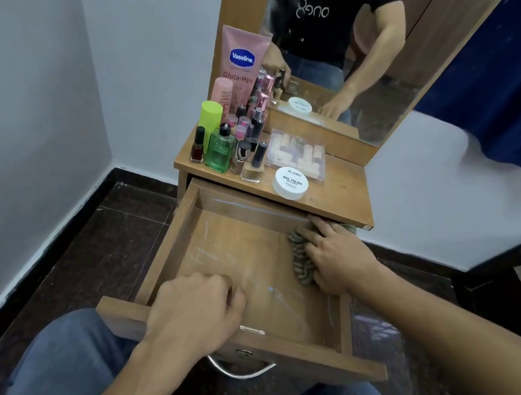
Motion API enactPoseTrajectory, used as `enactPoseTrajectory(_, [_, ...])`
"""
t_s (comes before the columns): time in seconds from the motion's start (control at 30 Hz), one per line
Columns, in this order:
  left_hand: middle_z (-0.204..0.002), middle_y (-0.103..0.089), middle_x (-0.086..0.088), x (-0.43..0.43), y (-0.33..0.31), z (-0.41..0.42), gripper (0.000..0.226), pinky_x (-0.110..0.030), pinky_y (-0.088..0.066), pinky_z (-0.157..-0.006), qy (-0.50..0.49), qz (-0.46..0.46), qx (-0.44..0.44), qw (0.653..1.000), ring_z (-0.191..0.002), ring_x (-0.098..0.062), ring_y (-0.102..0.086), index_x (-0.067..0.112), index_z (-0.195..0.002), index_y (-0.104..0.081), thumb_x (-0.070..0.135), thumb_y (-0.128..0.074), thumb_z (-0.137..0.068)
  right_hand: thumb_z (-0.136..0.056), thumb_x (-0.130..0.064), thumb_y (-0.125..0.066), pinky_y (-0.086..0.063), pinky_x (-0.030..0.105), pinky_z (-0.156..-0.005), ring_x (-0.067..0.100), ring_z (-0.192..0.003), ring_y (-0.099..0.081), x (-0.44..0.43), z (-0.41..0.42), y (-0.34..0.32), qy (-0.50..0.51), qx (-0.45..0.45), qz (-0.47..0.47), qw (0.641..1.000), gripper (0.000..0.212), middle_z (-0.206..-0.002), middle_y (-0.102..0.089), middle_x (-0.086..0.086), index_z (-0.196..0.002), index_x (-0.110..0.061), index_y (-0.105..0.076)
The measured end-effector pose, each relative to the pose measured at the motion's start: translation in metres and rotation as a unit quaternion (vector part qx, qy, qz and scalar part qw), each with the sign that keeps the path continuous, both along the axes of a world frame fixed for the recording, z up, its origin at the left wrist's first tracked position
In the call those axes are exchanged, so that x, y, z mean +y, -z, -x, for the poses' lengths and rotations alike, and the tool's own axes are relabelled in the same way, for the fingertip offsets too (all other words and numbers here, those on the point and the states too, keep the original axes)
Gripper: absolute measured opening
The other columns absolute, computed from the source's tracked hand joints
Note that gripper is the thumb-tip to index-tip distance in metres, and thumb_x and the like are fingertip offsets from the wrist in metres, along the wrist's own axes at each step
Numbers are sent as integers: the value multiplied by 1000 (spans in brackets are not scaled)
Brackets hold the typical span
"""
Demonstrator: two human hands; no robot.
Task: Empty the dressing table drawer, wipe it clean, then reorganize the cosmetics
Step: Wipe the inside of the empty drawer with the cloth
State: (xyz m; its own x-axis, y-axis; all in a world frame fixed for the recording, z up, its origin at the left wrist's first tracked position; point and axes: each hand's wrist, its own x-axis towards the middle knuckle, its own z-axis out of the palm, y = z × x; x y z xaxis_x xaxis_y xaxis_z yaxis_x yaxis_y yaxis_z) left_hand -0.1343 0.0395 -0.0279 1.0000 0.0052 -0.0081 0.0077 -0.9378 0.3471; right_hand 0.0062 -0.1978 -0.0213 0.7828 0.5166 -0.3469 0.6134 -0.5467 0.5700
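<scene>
Drawer (241, 256) pulled fully out from under the bench (340, 190), towards the person's knees. Its front panel overhangs both side walls, and a metal handle (239, 369) hangs below it. To the left there is a strip of dark floor between drawer and white wall. To the right there is more floor, then dark furniture at the frame edge.

Drawer interior: nothing in it except the cloth and both hands. The wooden bottom shows pale streaks and scuffs.

Right hand (335, 259): in the drawer's far right corner, against the right side wall and just under the bench edge. Fingers bent over a bunched, patterned cloth (298, 263), gripping it and pressing it to the drawer bottom.

Left hand (197, 311): lies across the front panel left of centre, fingers curled under over the inside. Cannot tell whether they hold anything.

Bench top: the cosmetics stand packed in the left rear area.
- Pink Vaseline tube (240, 58) upright at the back, leaning on the mirror (346, 56) frame.
- Neon-green capped container (209, 118), green bottle (219, 151) and dark red polish bottle (198, 149) near the left front edge, with more small bottles behind them.
- Clear pouch (297, 157) of small items lying flat at centre.
- White jar (290, 182) labelled NAIL POLISH just in front of the pouch, close to the front edge.

The right part of the bench top is bare wood.
</scene>
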Motion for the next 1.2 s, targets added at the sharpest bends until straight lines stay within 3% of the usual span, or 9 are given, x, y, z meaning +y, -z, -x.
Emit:
enactPoseTrajectory(0.07, [-73,-66,6,0,0,0,42,-32,-40,-59,3,-5,-2,1000,-63,-16,-56,24,-74,-56,45,-31,-99,-93,-39,-43,-24,48,-116,39,-149,-21,5,4,-1,-29,-32,74,996,63,-159,-40,15,-147,-8,-51])
enactPoseTrajectory(0.13, [-77,-68,5,0,0,1,41,-33,-42,-60,6,-11,-2,1000,-68,-18,-61,26,-76,-56,44,-29,-100,-96,-36,-39,-27,49,-109,40,-142,-27,6,11,5,-61,-48,144,987,55,-149,-49,20,-139,-8,-59])
enactPoseTrajectory(0.37, [-78,-69,4,-1,2,0,39,-33,-45,-61,12,-9,-5,1000,-68,-19,-62,26,-75,-54,43,-29,-100,-103,-36,-34,-5,50,-126,31,-157,-9,3,5,13,19,30,114,993,59,-170,-15,10,-157,-13,-37])
enactPoseTrajectory(0.57, [-79,-68,5,-1,2,0,44,-33,-50,-65,9,-14,1,1000,-69,-20,-63,24,-81,-63,42,-29,-100,-105,-44,-31,-8,51,-124,31,-157,1,13,8,18,65,18,165,984,58,-171,-3,11,-156,-18,-38])
enactPoseTrajectory(0.63, [-78,-68,5,-1,2,1,44,-33,-48,-63,2,-18,-6,1000,-66,-19,-61,23,-81,-65,42,-29,-99,-105,-40,-31,-18,50,-119,35,-156,-5,14,12,19,52,-4,184,982,55,-170,-10,13,-155,-18,-40])
enactPoseTrajectory(0.7, [-74,-67,5,-1,3,1,44,-33,-48,-62,-9,-25,-15,1000,-64,-19,-61,23,-80,-66,41,-30,-99,-104,-37,-32,-25,47,-113,37,-149,-21,13,16,19,35,-26,193,980,53,-164,-31,14,-152,-18,-47])
enactPoseTrajectory(0.83, [-70,-66,5,-1,2,3,44,-32,-44,-57,-29,-34,-25,999,-60,-18,-59,24,-78,-66,41,-32,-99,-103,-32,-37,-29,42,-101,30,-125,-43,12,17,18,18,-16,175,984,41,-133,-63,5,-131,-21,-66])
enactPoseTrajectory(0.97, [-64,-61,6,-2,-1,4,41,-31,-25,-49,-59,-47,-42,996,-53,-17,-47,24,-73,-62,39,-34,-99,-102,-33,-35,-27,44,-106,30,-128,-42,12,21,13,24,-16,149,988,43,-134,-63,5,-131,-22,-66])
enactPoseTrajectory(1.2, [-53,-41,11,-2,-2,4,42,-28,-24,-47,-80,-38,-55,995,-45,-15,-40,23,-66,-61,35,-38,-98,-105,-36,-31,-23,45,-111,32,-134,-39,14,34,13,29,-12,165,986,48,-143,-58,7,-138,-18,-60])
